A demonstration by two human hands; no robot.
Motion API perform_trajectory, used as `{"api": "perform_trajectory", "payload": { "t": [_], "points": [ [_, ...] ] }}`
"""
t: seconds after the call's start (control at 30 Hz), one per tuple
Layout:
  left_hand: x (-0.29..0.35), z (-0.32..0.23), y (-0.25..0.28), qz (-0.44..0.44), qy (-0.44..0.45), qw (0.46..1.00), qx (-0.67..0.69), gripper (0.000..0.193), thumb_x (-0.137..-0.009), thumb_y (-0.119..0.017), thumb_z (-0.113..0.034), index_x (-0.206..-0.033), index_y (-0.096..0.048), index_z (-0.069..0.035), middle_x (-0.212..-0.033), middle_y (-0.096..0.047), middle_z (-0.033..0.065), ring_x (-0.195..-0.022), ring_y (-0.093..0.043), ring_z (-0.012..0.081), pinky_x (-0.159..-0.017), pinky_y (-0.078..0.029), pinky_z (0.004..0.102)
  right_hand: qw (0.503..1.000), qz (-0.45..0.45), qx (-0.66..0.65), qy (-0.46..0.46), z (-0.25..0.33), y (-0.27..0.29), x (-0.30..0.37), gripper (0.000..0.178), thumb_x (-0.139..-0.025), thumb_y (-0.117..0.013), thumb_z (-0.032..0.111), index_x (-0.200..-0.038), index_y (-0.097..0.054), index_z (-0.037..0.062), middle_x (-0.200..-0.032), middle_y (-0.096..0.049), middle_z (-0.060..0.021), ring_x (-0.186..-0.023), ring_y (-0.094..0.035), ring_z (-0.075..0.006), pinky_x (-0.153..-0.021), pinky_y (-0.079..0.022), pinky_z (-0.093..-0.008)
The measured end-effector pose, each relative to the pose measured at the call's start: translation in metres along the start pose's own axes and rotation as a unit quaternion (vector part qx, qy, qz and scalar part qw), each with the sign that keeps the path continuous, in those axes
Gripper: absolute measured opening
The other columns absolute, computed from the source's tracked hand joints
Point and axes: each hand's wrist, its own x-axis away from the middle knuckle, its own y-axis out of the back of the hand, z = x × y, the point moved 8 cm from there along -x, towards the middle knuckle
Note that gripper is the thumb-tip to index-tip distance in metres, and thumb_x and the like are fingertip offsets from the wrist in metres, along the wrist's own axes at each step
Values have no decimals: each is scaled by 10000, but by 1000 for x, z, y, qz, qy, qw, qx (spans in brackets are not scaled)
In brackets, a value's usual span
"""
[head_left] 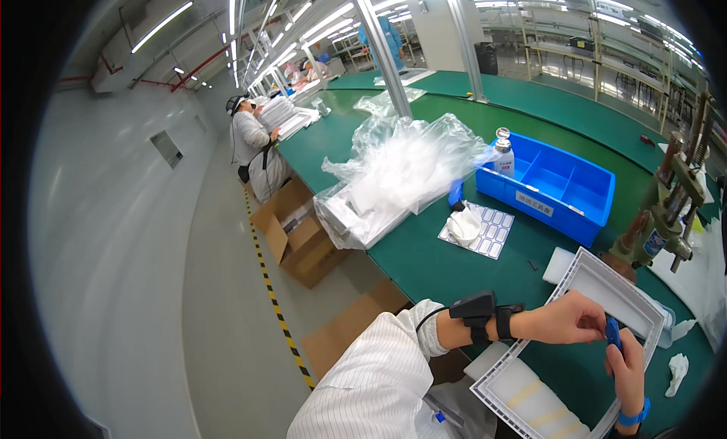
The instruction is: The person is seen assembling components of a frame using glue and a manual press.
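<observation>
A white rectangular plastic frame (622, 291) with a ribbed rim lies at the lower right of the green bench, beside a hand press. Over its right side, my right hand (627, 369) is closed around a small blue tool (613, 331) whose exact kind I cannot make out. My left hand (569, 318) reaches across the frame, fingers curled and pinched close to the tool; whatever they hold is hidden. White foam pads (530, 400) with yellowish strips show within the frame's near part.
A blue divided bin (545, 200) holds a pump bottle (503, 155). Left of it are a label sheet (492, 238), a white cloth (463, 225) and plastic-wrapped parts (394, 174). The press (655, 219) stands at right. Cardboard boxes (303, 242) sit below; another person (257, 144) works farther along.
</observation>
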Motion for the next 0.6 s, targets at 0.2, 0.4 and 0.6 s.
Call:
{"api": "perform_trajectory", "payload": {
  "t": [0.2, 0.4, 0.6],
  "points": [
    [1, -3, 3, -21, -30, 998, -52, 100, -836, -693, -29, -921, -671, 19, -840, -694, 81, -725, -665, 138, -653, -531, 266, 997, -4, 60, 49, 12, -4, 3, 210, -912, -555, 205, -944, -557, -3, -730, -429, -7, -543, -414, -74, -482, -313, -228],
    [4, -4, 2, -18, -38, 996, -81, 100, -810, -707, -18, -896, -667, 15, -804, -678, 85, -705, -665, 151, -644, -530, 262, 1000, 10, 8, 18, 12, -7, 4, 197, -890, -560, 176, -960, -572, -8, -798, -483, -29, -585, -456, -78, -499, -347, -233],
    [2, -8, 6, -39, -33, 997, -61, 112, -813, -706, -29, -910, -667, 12, -804, -681, 76, -710, -670, 136, -645, -537, 260, 992, -97, 34, 74, 22, 4, 11, 237, -836, -653, 92, -1042, -615, -20, -882, -584, -24, -661, -495, -80, -586, -393, -228]
  ]
}}
